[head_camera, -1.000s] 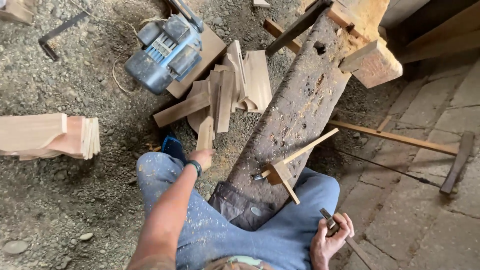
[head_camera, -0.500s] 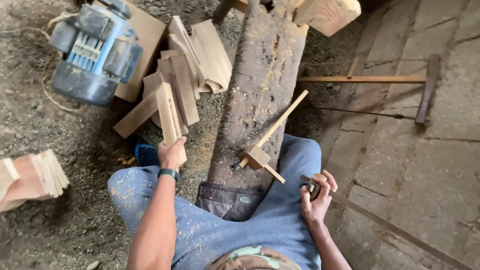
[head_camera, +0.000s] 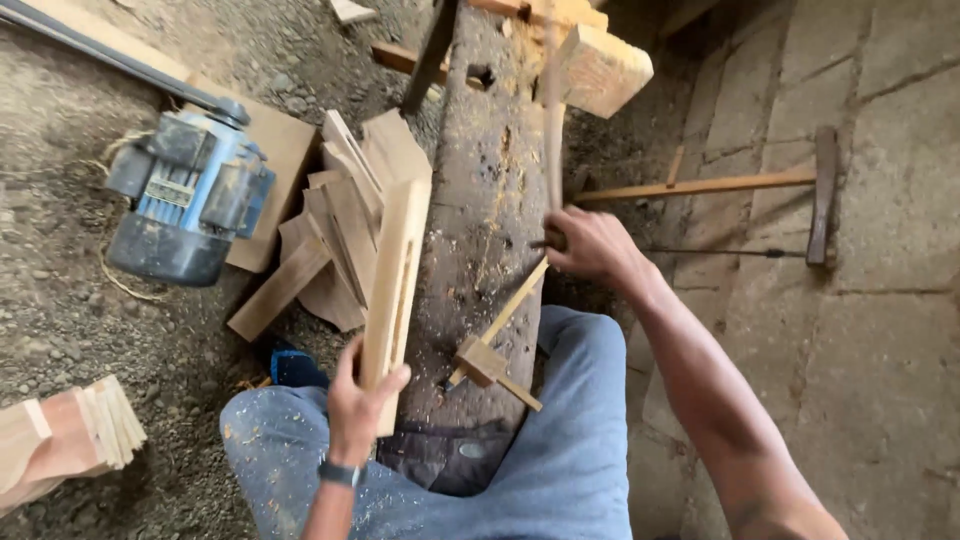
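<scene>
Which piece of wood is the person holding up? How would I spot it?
Find the long worn beam that the person straddles. Just left of it, the left hand grips a long pale slat. Unlike the pieces piled flat beside it, it is lifted.

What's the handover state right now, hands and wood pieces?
Left hand: gripping a slotted wooden slat, held upright beside the workbench beam.
Right hand: closed around a wooden handle that runs up to a wooden mallet head; it also pinches a thin dark tool.
Marking gauge lies on the beam.
Pile of slats sits left, by the blue motor.
The slat is not yet laid on the beam.
</scene>
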